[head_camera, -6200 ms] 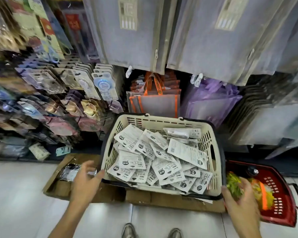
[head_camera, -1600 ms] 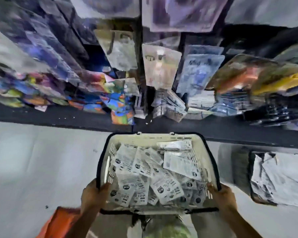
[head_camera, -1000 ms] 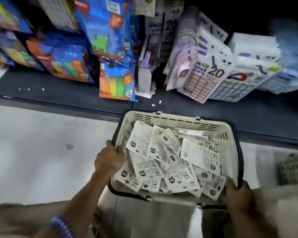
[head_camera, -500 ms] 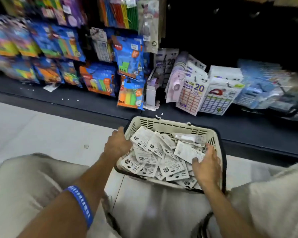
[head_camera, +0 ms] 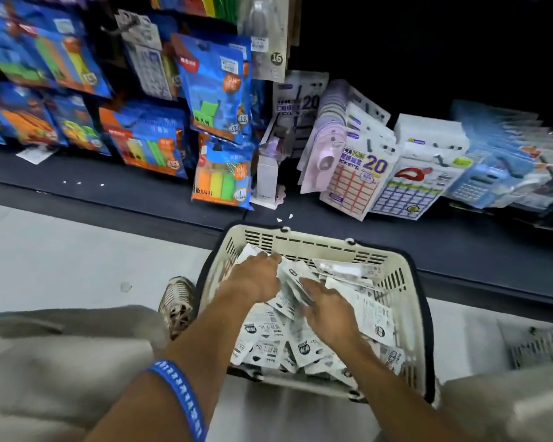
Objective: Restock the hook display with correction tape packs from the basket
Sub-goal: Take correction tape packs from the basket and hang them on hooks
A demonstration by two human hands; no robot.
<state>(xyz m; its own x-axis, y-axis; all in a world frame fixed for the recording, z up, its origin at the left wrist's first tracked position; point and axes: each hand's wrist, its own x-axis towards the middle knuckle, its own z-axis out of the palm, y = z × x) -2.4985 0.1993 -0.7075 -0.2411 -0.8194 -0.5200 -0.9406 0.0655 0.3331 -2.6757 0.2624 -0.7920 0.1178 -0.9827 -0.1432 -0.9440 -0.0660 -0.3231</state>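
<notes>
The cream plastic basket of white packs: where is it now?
Head view, lower centre: the cream plastic basket sits on the floor before the dark shelf base, both hands inside.

My basket [head_camera: 393, 275], cream plastic with slotted walls and a dark rim, sits on the floor under my fingers [head_camera: 270, 260]. White correction tape packs [head_camera: 268, 342] with black print lie heaped flat and overlapping inside, some bunched between my fingertips, the rest spread just below them toward me.
</notes>
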